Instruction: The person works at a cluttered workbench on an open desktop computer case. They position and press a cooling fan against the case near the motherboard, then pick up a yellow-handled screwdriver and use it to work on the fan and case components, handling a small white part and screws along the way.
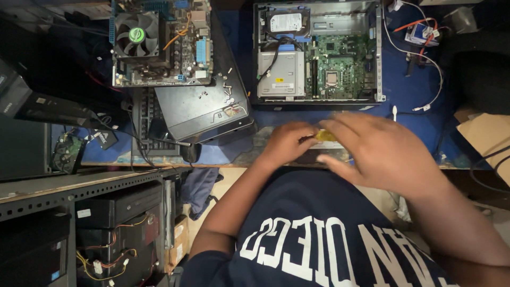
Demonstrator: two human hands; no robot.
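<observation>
Hands meet over the near edge of the worktop, just below the open desktop case (319, 50). I read the left hand (287, 142) as curled, fingertips pinched on the dark end of a small yellow item (325, 136), which lies between the two hands; its long axis runs roughly left to right, along the worktop's near edge. The right hand (380, 151) hovers over the item's other end with fingers spread and thumb stretched out below; motion blur hides whether it grips the yellow piece or only covers it, so I cannot tell its hold. The left hand is the one clearly on the piece; the right lies just beside or over it. What the item is stays unclear, small and half hidden, glossy yellow with a darker tip. The case is bare grey sheet metal, boxy, lying open with a green circuit board, a silver drive and black cables inside, toward the far edge right of centre. At the far left corner sits a loose motherboard (162, 45) with a round black fan and finned cooler. A flat dark grey panel (202, 109) rests tilted beside it, with small loose screws scattered on its matte top. The worktop (409, 90) is covered in blue cloth, soft and worn at the near edge. White and red wires (425, 58) trail near the far right corner.
</observation>
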